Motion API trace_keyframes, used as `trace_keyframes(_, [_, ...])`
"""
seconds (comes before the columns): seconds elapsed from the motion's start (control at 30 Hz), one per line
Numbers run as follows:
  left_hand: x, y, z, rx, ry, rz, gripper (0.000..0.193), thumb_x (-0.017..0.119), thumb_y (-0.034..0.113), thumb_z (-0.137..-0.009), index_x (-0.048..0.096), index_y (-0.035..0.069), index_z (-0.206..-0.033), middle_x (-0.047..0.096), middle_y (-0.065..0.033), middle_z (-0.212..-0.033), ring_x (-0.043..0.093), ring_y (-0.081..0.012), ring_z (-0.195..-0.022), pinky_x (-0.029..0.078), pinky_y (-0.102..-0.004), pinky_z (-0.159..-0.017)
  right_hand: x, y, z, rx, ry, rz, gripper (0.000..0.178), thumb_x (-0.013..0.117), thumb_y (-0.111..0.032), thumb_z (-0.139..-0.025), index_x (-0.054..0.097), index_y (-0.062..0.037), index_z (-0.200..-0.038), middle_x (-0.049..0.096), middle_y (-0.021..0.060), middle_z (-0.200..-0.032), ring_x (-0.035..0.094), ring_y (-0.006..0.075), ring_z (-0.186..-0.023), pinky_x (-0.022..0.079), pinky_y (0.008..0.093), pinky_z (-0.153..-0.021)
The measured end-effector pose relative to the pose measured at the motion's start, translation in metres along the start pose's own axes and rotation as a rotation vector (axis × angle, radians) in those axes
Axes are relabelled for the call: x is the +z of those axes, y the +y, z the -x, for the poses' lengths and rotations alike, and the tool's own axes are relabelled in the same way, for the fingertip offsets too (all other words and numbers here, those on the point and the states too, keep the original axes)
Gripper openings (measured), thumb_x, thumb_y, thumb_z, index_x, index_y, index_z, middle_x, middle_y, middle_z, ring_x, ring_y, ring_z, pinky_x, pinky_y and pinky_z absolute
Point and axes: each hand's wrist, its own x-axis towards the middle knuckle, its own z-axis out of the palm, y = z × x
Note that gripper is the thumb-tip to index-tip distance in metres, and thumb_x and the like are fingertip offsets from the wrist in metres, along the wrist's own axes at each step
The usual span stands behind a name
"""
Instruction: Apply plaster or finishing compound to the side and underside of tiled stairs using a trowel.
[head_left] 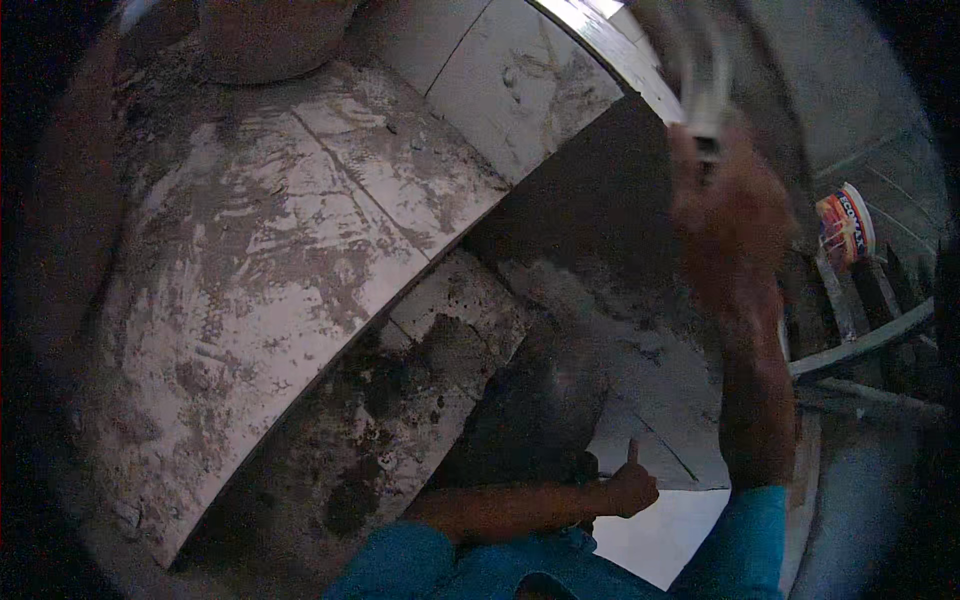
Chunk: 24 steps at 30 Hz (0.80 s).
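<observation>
My right hand is raised at the upper right, closed round a tool with a pale, metallic-looking part. Motion smears both, so the tool's kind cannot be made out. Beneath and left of this hand lies a dark, smooth-looking band along the edge of a large tiled slab smeared with dried mortar. Low in the middle, close to my body, my left hand has curled fingers and a thumb pointing up. Whether those fingers hold anything is hidden. A light tiled surface lies just beyond it.
A large rounded container stands on the slab at the far left. Lower tiles bear dark wet-looking patches. At right are a colourful plastic bucket and a curved rail with bars.
</observation>
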Motion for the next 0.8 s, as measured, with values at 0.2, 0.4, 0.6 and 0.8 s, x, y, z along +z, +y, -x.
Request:
trace_keyframes(0.2, [-0.026, 0.004, 0.015, -0.081, -0.003, -0.07, 0.011, 0.053, 0.007, -0.073, 0.062, 0.001, -0.069, 0.055, -0.0145, -0.065, 0.059, -0.0316, -0.074, 0.009, -0.0803, -0.082, -0.012, 0.051, 0.059, 0.133, 0.026, -0.173, 0.027, 0.053, -0.023, -0.086, 0.054, 0.002, -0.096, 0.06, 0.0174, -0.073, 0.063, 0.0252, -0.066, 0.049, 0.0343, -0.055])
trace_keyframes(0.4, [-0.02, 0.016, 0.004, -0.022, -0.082, -0.06, 0.011, 0.054, 0.004, -0.072, 0.062, -0.003, -0.072, 0.056, -0.0177, -0.069, 0.059, -0.0328, -0.077, 0.011, -0.0794, -0.083, -0.008, 0.067, 0.079, 0.123, -0.097, -0.214, 0.028, 0.054, -0.021, -0.085, 0.054, 0.0032, -0.098, 0.061, 0.0175, -0.076, 0.063, 0.0266, -0.068, 0.048, 0.0347, -0.057])
trace_keyframes(0.6, [0.003, 0.011, 0.001, 0.048, -0.062, 0.064, 0.011, 0.057, 0.002, -0.07, 0.062, -0.004, -0.077, 0.057, -0.0212, -0.073, 0.058, -0.0362, -0.083, 0.014, -0.0803, -0.081, -0.005, 0.062, 0.073, 0.112, -0.162, -0.179, 0.028, 0.055, -0.022, -0.083, 0.052, -0.0001, -0.101, 0.059, 0.022, -0.08, 0.059, 0.0381, -0.074, 0.046, 0.0432, -0.062])
trace_keyframes(0.8, [-0.009, 0.011, 0.004, 0.002, -0.17, -0.016, 0.012, 0.057, 0.003, -0.07, 0.063, -0.003, -0.078, 0.058, -0.0212, -0.077, 0.057, -0.0359, -0.088, 0.014, -0.0802, -0.081, -0.006, 0.054, 0.066, 0.113, -0.235, -0.111, 0.031, 0.054, -0.023, -0.083, 0.05, 0.0, -0.103, 0.059, 0.024, -0.081, 0.059, 0.0395, -0.073, 0.046, 0.0451, -0.061])
